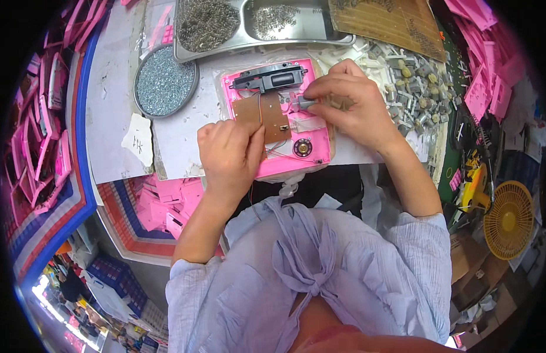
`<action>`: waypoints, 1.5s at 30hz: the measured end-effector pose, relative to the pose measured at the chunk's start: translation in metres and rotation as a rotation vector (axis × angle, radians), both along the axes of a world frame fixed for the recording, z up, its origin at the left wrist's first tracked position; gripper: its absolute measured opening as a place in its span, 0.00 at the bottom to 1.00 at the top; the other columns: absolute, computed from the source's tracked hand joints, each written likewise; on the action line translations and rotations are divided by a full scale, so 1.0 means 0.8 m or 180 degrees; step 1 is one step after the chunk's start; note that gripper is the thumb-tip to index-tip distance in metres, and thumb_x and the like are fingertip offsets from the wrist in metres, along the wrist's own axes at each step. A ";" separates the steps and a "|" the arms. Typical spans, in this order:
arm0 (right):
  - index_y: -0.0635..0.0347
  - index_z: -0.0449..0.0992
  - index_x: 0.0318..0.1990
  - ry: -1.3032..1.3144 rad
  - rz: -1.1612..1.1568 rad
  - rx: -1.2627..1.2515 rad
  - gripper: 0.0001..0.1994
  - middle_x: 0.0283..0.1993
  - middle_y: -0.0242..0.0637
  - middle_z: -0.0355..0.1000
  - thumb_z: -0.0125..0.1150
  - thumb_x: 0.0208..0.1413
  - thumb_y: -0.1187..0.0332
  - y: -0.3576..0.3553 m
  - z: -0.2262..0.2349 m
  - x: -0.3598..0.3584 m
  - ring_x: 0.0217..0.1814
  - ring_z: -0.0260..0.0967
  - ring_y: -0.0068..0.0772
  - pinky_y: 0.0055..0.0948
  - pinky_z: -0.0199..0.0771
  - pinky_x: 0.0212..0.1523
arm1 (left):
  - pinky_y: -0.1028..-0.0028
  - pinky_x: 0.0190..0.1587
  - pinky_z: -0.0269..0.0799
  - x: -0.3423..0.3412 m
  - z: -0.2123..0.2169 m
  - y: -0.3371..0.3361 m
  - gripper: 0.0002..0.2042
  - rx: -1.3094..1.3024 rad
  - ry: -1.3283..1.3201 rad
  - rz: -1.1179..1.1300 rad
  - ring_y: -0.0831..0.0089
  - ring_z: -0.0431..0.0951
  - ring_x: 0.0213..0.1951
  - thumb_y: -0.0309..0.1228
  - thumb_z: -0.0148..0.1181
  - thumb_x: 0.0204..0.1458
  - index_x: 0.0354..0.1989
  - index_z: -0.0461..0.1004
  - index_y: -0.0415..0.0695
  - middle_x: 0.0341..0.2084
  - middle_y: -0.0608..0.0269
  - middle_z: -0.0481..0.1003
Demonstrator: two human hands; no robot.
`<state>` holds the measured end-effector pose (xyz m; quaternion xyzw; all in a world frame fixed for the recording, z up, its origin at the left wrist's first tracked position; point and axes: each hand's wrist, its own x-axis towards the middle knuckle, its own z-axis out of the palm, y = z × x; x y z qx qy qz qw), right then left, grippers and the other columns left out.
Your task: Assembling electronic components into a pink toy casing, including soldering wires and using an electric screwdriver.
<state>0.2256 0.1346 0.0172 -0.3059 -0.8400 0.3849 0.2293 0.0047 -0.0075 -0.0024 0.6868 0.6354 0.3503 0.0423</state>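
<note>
A pink plastic housing (320, 141) lies open on the table in front of me. Inside it are a black plastic mechanism (271, 77) along the far edge, a brown circuit board (249, 109) with thin wires, and a small round speaker (302, 147) at the near right. My left hand (229, 147) is closed, its thumb and forefinger pressed together over the board's left part; whatever they pinch is hidden. My right hand (358, 106) pinches a small grey part (304, 103) between thumb and forefinger, at the housing's right side beside the board.
Metal trays (264, 41) of small metal pieces stand at the back, with a round bowl (166, 80) of silvery screws to their left. Cardboard (396, 26) and a heap of small grey parts (411, 88) lie right. Pink housings (34, 129) are piled left; a yellow fan (508, 219) stands right.
</note>
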 end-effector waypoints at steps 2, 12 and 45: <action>0.60 0.85 0.39 0.0021 0.0027 0.0104 0.11 0.42 0.33 0.82 0.73 0.44 0.76 0.001 -0.003 -0.001 0.48 0.69 0.36 0.33 0.69 0.53 | 0.65 0.40 0.61 -0.001 -0.001 0.000 0.08 0.0007 -0.0047 -0.0001 0.64 0.72 0.28 0.25 0.71 0.48 0.33 0.77 0.47 0.24 0.64 0.72; 0.55 0.84 0.35 -0.0046 0.0168 0.0710 0.10 0.39 0.30 0.81 0.73 0.43 0.74 0.003 -0.002 -0.005 0.45 0.69 0.39 0.33 0.73 0.47 | 0.66 0.40 0.61 -0.004 -0.003 0.000 0.08 0.0050 -0.0271 0.0009 0.66 0.73 0.27 0.24 0.70 0.47 0.34 0.76 0.46 0.24 0.65 0.73; 0.57 0.84 0.32 -0.0503 0.1713 0.1384 0.05 0.62 0.37 0.73 0.69 0.46 0.71 0.033 0.024 -0.133 0.73 0.57 0.54 0.49 0.64 0.68 | 0.64 0.51 0.60 -0.087 -0.006 0.032 0.12 0.1208 0.0912 -0.0946 0.74 0.76 0.40 0.34 0.66 0.39 0.35 0.81 0.53 0.42 0.74 0.77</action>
